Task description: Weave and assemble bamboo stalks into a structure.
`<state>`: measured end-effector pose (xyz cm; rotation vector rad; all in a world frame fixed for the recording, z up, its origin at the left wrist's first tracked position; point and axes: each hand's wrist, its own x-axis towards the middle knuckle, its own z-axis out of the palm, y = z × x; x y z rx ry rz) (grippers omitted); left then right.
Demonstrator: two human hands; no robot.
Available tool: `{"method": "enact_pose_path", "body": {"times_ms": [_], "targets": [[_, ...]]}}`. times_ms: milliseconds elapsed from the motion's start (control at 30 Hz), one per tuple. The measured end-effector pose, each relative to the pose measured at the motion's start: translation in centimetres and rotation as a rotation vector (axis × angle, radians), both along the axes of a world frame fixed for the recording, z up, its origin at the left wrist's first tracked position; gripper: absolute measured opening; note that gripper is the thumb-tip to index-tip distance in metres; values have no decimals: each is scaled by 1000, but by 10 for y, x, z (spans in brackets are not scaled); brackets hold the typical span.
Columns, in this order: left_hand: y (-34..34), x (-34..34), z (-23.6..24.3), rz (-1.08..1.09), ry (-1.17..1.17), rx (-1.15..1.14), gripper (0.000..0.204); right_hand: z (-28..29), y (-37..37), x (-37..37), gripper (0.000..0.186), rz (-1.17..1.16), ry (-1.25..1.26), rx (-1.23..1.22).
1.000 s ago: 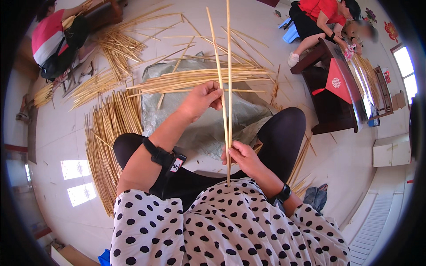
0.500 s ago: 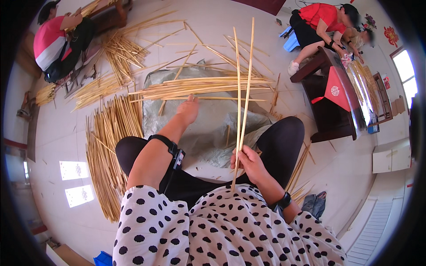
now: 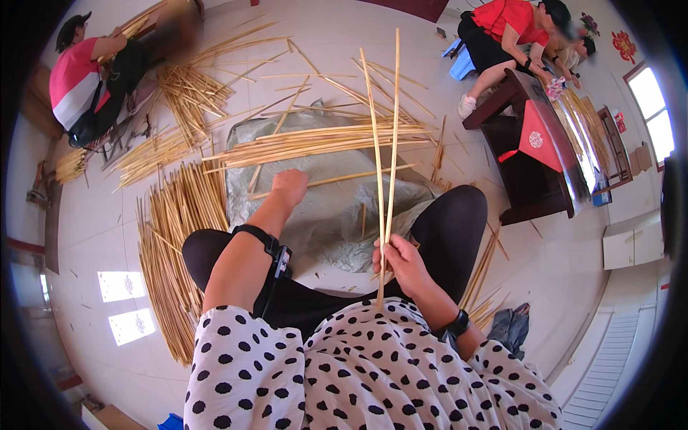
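My left hand [image 3: 289, 186] is closed on a single pale stick [image 3: 344, 176], held slanting across the grey plastic sheet [image 3: 315, 222], just nearer me than a horizontal row of sticks [image 3: 287, 147]. My fingertips are partly hidden behind the hand. My right hand [image 3: 399, 261] grips two long upright sticks [image 3: 394, 122] near their lower ends, which reach down to my dotted top; their tops spread slightly apart. A dense bundle of sticks [image 3: 168, 265] lies beside my left knee, and loose sticks [image 3: 487, 265] lie by my right knee.
At upper left a co-worker [image 3: 75, 82] sits among scattered sticks [image 3: 186, 100]. At upper right another person [image 3: 509, 29] bends over a dark wooden table [image 3: 516, 186] with a red cloth [image 3: 537, 136]; someone else is partly behind. A grey bag [image 3: 509, 330] lies at right.
My left hand has let go of the upright sticks, reached to the row and drawn one stick slightly toward me. My right hand, still holding two sticks, has shifted a little rightward.
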<state>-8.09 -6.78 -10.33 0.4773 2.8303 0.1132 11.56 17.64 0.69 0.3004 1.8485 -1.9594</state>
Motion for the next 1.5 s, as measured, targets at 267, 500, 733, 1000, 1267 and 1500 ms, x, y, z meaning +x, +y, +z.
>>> {"method": "enact_pose_path", "body": {"times_ms": [267,500,733,1000,1267,1500], "targets": [[-9,1,30,99,-41,-102,24,3,-2,0,17,-50,21,14],[42,38,91,38,-832,1161,40,-1,-10,-2,17,8,28,1],[56,54,83,105,-1109,1562,25,-2,-16,-2,19,82,11,-39],[53,54,90,108,-1045,1610,22,-6,-19,-2,19,132,31,-32],[48,47,86,133,-922,1561,19,-10,-17,-2,19,181,45,-29],[41,39,89,221,-859,1598,18,-9,-16,0,22,156,-7,-68]]}}
